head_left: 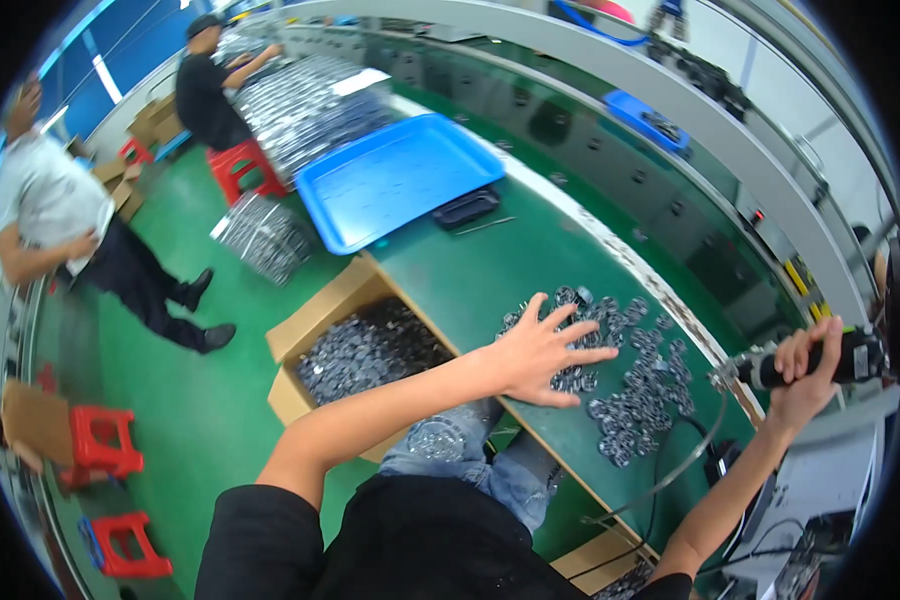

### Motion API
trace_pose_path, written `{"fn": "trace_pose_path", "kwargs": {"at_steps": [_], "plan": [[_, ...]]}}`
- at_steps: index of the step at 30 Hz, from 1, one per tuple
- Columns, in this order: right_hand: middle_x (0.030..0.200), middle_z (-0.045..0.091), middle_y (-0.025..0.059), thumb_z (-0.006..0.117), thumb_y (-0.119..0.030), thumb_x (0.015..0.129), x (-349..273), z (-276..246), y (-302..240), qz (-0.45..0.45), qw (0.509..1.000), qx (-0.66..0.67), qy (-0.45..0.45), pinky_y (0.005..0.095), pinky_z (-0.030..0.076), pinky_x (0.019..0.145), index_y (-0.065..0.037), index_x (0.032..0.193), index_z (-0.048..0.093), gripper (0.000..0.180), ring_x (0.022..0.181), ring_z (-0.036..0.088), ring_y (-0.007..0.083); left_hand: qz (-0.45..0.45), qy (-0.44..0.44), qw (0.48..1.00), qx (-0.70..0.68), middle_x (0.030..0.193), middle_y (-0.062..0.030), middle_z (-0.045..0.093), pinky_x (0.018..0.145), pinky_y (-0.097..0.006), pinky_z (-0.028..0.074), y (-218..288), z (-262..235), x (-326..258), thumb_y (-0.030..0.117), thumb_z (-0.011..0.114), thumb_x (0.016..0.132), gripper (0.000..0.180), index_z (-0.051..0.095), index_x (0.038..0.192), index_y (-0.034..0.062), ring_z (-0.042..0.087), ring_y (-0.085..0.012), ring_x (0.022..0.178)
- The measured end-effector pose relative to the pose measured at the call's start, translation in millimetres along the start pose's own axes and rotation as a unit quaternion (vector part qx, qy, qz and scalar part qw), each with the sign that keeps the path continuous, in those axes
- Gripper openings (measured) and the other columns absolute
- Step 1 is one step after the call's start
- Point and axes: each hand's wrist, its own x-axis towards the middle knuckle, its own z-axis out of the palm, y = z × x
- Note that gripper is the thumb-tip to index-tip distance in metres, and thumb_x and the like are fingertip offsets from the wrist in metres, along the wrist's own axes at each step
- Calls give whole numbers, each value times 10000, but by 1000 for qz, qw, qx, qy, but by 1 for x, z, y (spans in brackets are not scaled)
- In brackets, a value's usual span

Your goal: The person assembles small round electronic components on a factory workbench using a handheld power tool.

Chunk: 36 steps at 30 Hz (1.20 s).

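My left hand (542, 352) is spread, palm down, over a heap of small round black parts (635, 400) on the green worktable (440, 270). Its fingers are apart, and some parts lie under and around them. At the right side of the table, my right hand (808, 375) is wrapped round a black cylindrical power tool, which looks like an electric screwdriver (860, 356). The tool lies sideways in my grip, its metal nose toward the table. A thin curved metal rod (692, 452) runs down from near that nose.
An open cardboard box (320, 303) of dark parts stands left of the table. Beyond lie a blue tray (400, 180), a small black tray (467, 207) and a thin rod (485, 226). A conveyor runs behind. Red stools (105, 442) and two people (55, 200) are at the left.
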Motion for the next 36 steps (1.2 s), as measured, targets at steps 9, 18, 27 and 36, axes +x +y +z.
{"fn": "trace_pose_path", "kwargs": {"at_steps": [9,18,27,36], "plan": [[558,291,-36,521,-276,1093,10,-9,11,15,999,-24,-32,224,280,469,-90,886,485,281,436,257,56,-198,74,977,-32,1495,-102,511,1168,-565,345,-55,-52,-166,237,778,804,618,603,1397,233,407,-382,1447],[536,294,-49,395,-272,1122,10,-20,8,13,995,-6,-100,216,281,448,-84,917,440,282,410,256,55,-437,-128,889,-45,1256,-98,672,1186,-604,313,-86,-8,-285,173,763,806,241,705,1022,81,517,-369,1350],[538,294,-50,386,-315,1119,0,6,-8,-1,995,-45,-91,236,307,455,-85,902,447,322,418,248,61,-203,110,972,-43,1547,-184,457,1215,-548,278,-98,-61,-41,346,711,898,665,515,1469,69,372,-410,1462],[507,297,-49,441,-331,1099,-6,23,-17,-17,986,-155,-55,237,293,440,-72,880,462,340,401,255,57,-95,-37,984,-148,1606,-184,394,1256,-513,236,-62,-15,39,458,685,900,808,429,1560,68,321,-407,1511]]}}
